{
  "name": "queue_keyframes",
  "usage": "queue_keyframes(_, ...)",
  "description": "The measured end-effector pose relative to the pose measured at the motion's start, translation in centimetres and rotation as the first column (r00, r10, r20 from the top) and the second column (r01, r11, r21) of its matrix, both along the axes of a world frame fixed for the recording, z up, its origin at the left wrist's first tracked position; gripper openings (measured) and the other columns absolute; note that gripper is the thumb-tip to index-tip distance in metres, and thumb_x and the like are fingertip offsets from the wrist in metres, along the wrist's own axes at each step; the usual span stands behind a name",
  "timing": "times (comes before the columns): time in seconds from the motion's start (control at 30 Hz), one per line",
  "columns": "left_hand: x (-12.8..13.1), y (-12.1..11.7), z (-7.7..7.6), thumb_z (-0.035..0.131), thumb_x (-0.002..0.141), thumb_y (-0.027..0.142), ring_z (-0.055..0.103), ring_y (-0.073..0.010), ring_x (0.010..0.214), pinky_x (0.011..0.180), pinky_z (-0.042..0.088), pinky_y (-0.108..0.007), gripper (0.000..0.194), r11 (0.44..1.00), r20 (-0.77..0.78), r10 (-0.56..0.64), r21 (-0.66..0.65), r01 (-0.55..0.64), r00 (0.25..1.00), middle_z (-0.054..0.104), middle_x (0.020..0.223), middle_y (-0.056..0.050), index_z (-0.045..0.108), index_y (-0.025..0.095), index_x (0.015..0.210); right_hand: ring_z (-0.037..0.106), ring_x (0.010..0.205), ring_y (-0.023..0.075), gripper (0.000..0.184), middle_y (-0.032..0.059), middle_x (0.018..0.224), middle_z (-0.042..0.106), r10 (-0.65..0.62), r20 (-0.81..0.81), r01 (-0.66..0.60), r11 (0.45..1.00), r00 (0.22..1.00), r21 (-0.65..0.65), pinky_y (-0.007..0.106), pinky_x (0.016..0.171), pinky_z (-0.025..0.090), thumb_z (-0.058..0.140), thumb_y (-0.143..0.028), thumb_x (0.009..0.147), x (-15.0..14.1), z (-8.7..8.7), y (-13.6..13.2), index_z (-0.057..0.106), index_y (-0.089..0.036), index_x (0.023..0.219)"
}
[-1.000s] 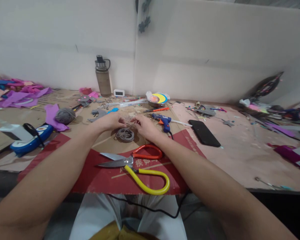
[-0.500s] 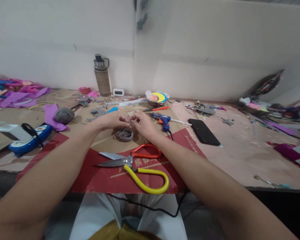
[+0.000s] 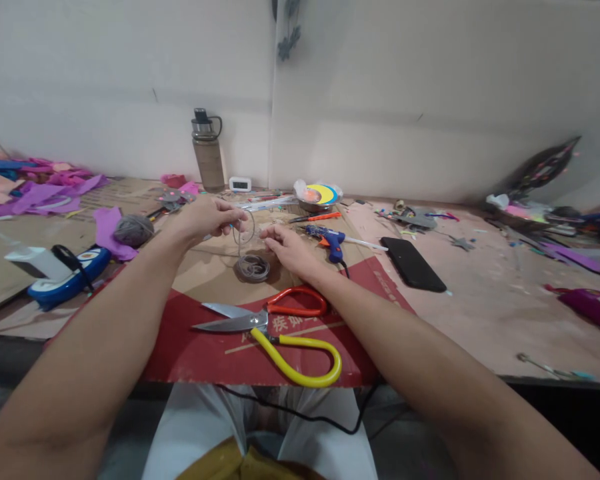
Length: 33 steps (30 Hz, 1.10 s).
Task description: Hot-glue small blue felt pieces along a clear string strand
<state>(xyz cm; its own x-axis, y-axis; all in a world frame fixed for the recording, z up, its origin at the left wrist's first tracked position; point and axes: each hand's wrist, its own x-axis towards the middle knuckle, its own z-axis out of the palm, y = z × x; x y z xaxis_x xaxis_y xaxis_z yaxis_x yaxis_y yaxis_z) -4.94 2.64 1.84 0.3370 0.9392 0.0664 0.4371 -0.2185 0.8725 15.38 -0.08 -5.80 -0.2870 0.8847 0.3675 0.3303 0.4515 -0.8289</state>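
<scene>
A strand of grey cord is pinched in my left hand [image 3: 207, 217], raised above the cardboard. From those fingers it hangs in a loop toward a small coil of grey cord [image 3: 254, 268] lying below. My right hand [image 3: 290, 247] is just right of the strand, fingers loosely bent and apart, with nothing visible in them. Nearer to me, between my forearms, large scissors [image 3: 260, 321] with one red and one yellow handle lie with blades parted on a red cardboard sheet [image 3: 180, 353].
Right of my hands lie a blue glue gun [image 3: 334, 245] and a black phone [image 3: 414, 265]. Behind stand a bottle [image 3: 209, 160], a small clock [image 3: 240, 185] and a metal bowl [image 3: 317, 197]. On the left are a ball of grey yarn [image 3: 134, 231] and a blue power strip [image 3: 87, 270].
My hands were together above the coil. The left has moved up and left, drawing the cord into a loop; the right is now apart from it. The view has shifted slightly.
</scene>
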Motion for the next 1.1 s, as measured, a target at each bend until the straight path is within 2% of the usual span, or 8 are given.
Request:
queue_keyframes(0.23, 0.3, -0.8, 0.6, 0.062, 0.08, 0.043, 0.048, -0.0081, 0.047, 0.044, 0.031, -0.019, 0.03, 0.986, -0.199, -0.148, 0.047, 0.16, 0.969, 0.069, 0.068, -0.005, 0.076, 0.017, 0.085, 0.054, 0.081, 0.0123, 0.022, 0.0036, 0.097, 0.061, -0.084, -0.111, 0.079, 0.995, 0.99, -0.054, 0.027, 0.073, 0.045, 0.052, -0.028, 0.082, -0.3, 1.0, -0.5, 0.056, -0.017, 0.101)
queue_keyframes(0.37, 1.4, -2.1, 1.2, 0.06, 0.083, 0.039, 0.043, -0.007, 0.043, 0.044, 0.028, -0.018, 0.029, 0.958, -0.377, -0.124, 0.194, 0.209, 0.918, 0.055, 0.046, 0.001, 0.073, 0.016, 0.069, 0.058, 0.083, 0.0124, 0.048, 0.0042, 0.107, 0.064, 0.051, -0.202, -0.074, 0.992, 0.978, -0.107, 0.026, 0.073, 0.047, 0.059, -0.021, 0.076, -0.6, 1.3, -0.8, 0.046, -0.02, 0.123)
queue_keyframes(0.53, 1.7, -1.5, 0.8, 0.06, 0.083, 0.031, 0.045, -0.005, 0.044, 0.041, 0.029, -0.018, 0.022, 0.981, 0.147, -0.011, 0.193, -0.018, 0.989, 0.069, 0.072, -0.006, 0.071, 0.013, 0.078, 0.053, 0.066, 0.0103, 0.019, -0.0023, 0.071, 0.06, 0.113, -0.05, -0.117, 0.99, 0.992, -0.085, 0.024, 0.065, 0.043, 0.049, -0.023, 0.084, -0.4, 1.4, -0.9, 0.065, -0.017, 0.09)
queue_keyframes(0.63, 0.6, -0.2, 0.8, 0.06, 0.083, 0.025, 0.044, -0.0037, 0.042, 0.037, 0.026, -0.016, 0.016, 0.948, 0.518, 0.204, 0.106, -0.299, 0.831, 0.067, 0.07, -0.006, 0.068, 0.012, 0.077, 0.052, 0.064, 0.0106, 0.022, -0.002, 0.066, 0.059, 0.119, 0.067, -0.115, 0.992, 0.991, -0.061, 0.025, 0.065, 0.043, 0.048, -0.022, 0.085, 0.0, 2.0, -1.5, 0.069, -0.016, 0.088)
queue_keyframes(0.73, -0.8, 0.7, 1.3, 0.056, 0.086, 0.019, 0.045, -0.002, 0.045, 0.038, 0.028, -0.012, 0.013, 0.912, 0.744, 0.283, -0.014, -0.41, 0.605, 0.065, 0.069, -0.003, 0.064, 0.014, 0.077, 0.059, 0.081, 0.0136, 0.028, 0.0025, 0.086, 0.067, 0.181, 0.153, -0.19, 0.981, 0.971, 0.044, 0.029, 0.079, 0.045, 0.046, -0.01, 0.081, 0.0, 2.9, -2.4, 0.071, -0.017, 0.091)
queue_keyframes(0.87, -1.3, 0.9, 1.7, 0.049, 0.09, 0.015, 0.039, -0.0003, 0.041, 0.036, 0.024, -0.011, 0.019, 0.939, 0.816, 0.261, -0.089, -0.333, 0.516, 0.053, 0.059, 0.002, 0.062, 0.014, 0.077, 0.054, 0.113, 0.0158, 0.048, 0.0006, 0.114, 0.065, 0.235, 0.273, -0.294, 0.934, 0.933, 0.201, 0.04, 0.107, 0.031, 0.038, 0.004, 0.066, 0.0, 3.7, -3.3, 0.071, -0.022, 0.09)
queue_keyframes(0.97, -0.4, 0.2, 1.4, 0.054, 0.087, 0.017, 0.037, -0.0006, 0.04, 0.036, 0.025, -0.012, 0.013, 0.971, 0.786, 0.177, -0.041, -0.236, 0.592, 0.049, 0.057, 0.004, 0.064, 0.012, 0.082, 0.052, 0.115, 0.0157, 0.045, -0.0003, 0.114, 0.063, 0.042, 0.097, -0.071, 0.946, 0.994, 0.315, 0.04, 0.108, 0.029, 0.037, 0.002, 0.065, 0.2, 3.9, -3.2, 0.068, -0.023, 0.088)
queue_keyframes(1.1, 2.2, -1.4, 0.2, 0.06, 0.085, 0.026, 0.04, -0.0012, 0.042, 0.037, 0.026, -0.012, 0.015, 0.997, 0.686, 0.062, -0.077, -0.012, 0.725, 0.05, 0.061, 0.003, 0.065, 0.012, 0.086, 0.056, 0.099, 0.0155, 0.03, 0.0041, 0.112, 0.064, -0.13, -0.288, 0.174, 0.976, 0.949, 0.134, 0.031, 0.09, 0.043, 0.046, -0.018, 0.081, 0.4, 3.6, -2.2, 0.062, -0.02, 0.106)
